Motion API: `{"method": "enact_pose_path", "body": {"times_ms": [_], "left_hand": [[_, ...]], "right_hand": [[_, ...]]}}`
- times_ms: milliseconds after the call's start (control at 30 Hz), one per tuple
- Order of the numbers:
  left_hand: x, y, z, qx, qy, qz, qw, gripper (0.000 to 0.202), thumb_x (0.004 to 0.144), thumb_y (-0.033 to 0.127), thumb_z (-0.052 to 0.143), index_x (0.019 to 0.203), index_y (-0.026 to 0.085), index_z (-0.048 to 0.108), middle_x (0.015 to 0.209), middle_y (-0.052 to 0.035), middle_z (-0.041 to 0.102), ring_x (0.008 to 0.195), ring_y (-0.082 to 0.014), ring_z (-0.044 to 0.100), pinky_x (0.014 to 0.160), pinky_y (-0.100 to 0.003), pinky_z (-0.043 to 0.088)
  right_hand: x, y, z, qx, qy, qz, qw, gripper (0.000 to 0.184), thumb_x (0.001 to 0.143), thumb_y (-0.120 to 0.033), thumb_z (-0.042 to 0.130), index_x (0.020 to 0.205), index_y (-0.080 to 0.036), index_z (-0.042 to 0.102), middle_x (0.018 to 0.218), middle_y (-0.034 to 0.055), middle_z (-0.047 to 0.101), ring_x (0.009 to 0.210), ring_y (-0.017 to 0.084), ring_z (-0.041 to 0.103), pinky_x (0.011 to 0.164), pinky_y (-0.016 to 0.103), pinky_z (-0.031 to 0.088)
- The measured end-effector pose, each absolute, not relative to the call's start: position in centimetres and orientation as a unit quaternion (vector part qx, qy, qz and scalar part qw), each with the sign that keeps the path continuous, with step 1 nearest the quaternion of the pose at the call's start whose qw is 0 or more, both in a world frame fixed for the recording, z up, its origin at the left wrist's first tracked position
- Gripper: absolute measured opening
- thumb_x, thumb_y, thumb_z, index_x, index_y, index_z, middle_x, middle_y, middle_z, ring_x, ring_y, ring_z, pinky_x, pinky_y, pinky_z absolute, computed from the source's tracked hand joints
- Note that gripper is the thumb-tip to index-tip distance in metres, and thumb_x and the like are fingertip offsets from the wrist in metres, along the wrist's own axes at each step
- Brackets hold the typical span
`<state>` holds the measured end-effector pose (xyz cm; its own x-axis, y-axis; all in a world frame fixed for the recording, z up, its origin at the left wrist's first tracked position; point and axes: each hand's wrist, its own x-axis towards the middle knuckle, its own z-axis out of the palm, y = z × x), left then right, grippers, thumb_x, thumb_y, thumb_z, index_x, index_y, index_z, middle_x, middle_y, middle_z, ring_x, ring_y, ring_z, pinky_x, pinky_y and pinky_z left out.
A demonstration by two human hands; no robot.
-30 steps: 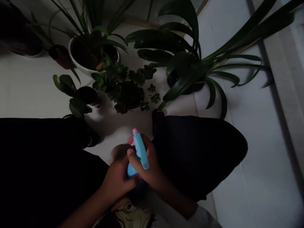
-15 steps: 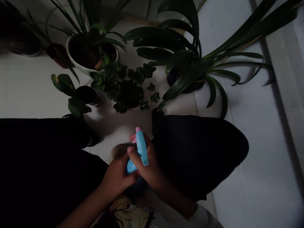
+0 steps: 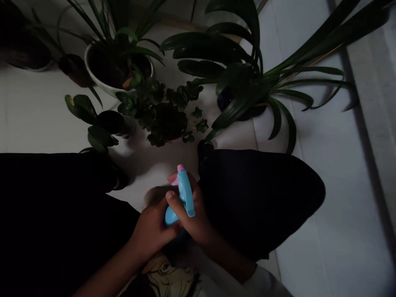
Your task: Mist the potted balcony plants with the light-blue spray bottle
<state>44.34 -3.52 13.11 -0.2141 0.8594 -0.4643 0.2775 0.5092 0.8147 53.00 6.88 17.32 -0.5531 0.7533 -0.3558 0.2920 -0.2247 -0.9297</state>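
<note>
Pale floor tiles (image 3: pixel 34 119) lie beneath the left hand (image 3: pixel 151 229) and right hand (image 3: pixel 196 220), both gripping a blue spray bottle (image 3: pixel 186 192).

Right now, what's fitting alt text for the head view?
Two bare hands hold a spray bottle with a light-blue plastic top and pink nozzle; beyond, dimly lit green leafy potted plants stand on a pale floor.

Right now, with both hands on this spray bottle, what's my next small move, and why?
I'd probably give the pink trigger a gentle squeeze: a finger of your right hand lies at it, your left hand grips the spray bottle lower down, and the pink nozzle points away from you, roughly toward the small rosette-leaved plant ahead.
</note>
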Motion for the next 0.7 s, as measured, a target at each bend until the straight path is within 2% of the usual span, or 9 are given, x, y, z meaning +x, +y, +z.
{"method": "enact_pose_path", "body": {"times_ms": [133, 233, 333, 400, 533, 700], "left_hand": [[44.39, -3.45, 13.20, 0.403, 0.717, 0.305, 0.480, 0.044, 0.071, 0.040, 0.051, 0.102, 0.016, 0.070, 0.088, -0.0098, 0.077, 0.076, -0.0303, 0.073, 0.065, -0.039, 0.054], [44.46, -3.43, 13.54, 0.414, 0.708, 0.306, 0.483, 0.048, 0.069, 0.037, 0.052, 0.109, 0.016, 0.069, 0.082, -0.0069, 0.076, 0.070, -0.0281, 0.072, 0.063, -0.037, 0.053], [44.41, -3.35, 13.80, 0.415, 0.707, 0.307, 0.483, 0.047, 0.069, 0.036, 0.052, 0.110, 0.017, 0.068, 0.085, -0.0065, 0.077, 0.073, -0.0280, 0.073, 0.065, -0.037, 0.054], [44.33, -3.26, 13.88, 0.418, 0.711, 0.304, 0.476, 0.044, 0.069, 0.035, 0.053, 0.107, 0.017, 0.068, 0.085, -0.0063, 0.076, 0.072, -0.0275, 0.072, 0.064, -0.036, 0.054], [44.17, -3.04, 13.96, 0.426, 0.718, 0.297, 0.464, 0.041, 0.070, 0.036, 0.054, 0.102, 0.016, 0.069, 0.079, -0.0067, 0.073, 0.068, -0.0266, 0.069, 0.062, -0.036, 0.052], [44.12, -2.91, 13.76, 0.442, 0.697, 0.295, 0.481, 0.052, 0.072, 0.036, 0.054, 0.118, 0.015, 0.067, 0.091, -0.0088, 0.076, 0.077, -0.0289, 0.072, 0.067, -0.040, 0.054]], "right_hand": [[52.99, 6.93, 17.21, -0.441, -0.617, 0.619, 0.205, 0.020, 0.077, -0.023, 0.063, 0.097, -0.023, 0.059, 0.089, 0.0008, 0.064, 0.078, 0.015, 0.065, 0.075, 0.028, 0.056], [53.07, 6.91, 17.17, -0.440, -0.624, 0.613, 0.200, 0.014, 0.073, -0.018, 0.060, 0.086, -0.022, 0.056, 0.081, -0.0008, 0.062, 0.073, 0.015, 0.062, 0.071, 0.027, 0.055], [53.16, 6.81, 17.22, -0.446, -0.610, 0.626, 0.192, 0.013, 0.071, -0.015, 0.059, 0.080, -0.023, 0.054, 0.074, -0.0027, 0.059, 0.068, 0.014, 0.061, 0.067, 0.026, 0.054], [53.20, 6.74, 17.31, -0.450, -0.610, 0.622, 0.198, 0.013, 0.073, -0.016, 0.059, 0.083, -0.023, 0.055, 0.076, -0.0023, 0.060, 0.069, 0.014, 0.061, 0.067, 0.027, 0.054], [53.32, 6.70, 17.56, -0.446, -0.624, 0.601, 0.225, 0.024, 0.079, -0.020, 0.060, 0.103, -0.024, 0.058, 0.089, 0.0005, 0.064, 0.078, 0.016, 0.064, 0.074, 0.028, 0.056], [53.66, 6.68, 17.64, -0.451, -0.632, 0.588, 0.224, 0.015, 0.076, -0.017, 0.059, 0.089, -0.023, 0.055, 0.084, 0.0004, 0.061, 0.077, 0.016, 0.063, 0.074, 0.029, 0.055]]}}
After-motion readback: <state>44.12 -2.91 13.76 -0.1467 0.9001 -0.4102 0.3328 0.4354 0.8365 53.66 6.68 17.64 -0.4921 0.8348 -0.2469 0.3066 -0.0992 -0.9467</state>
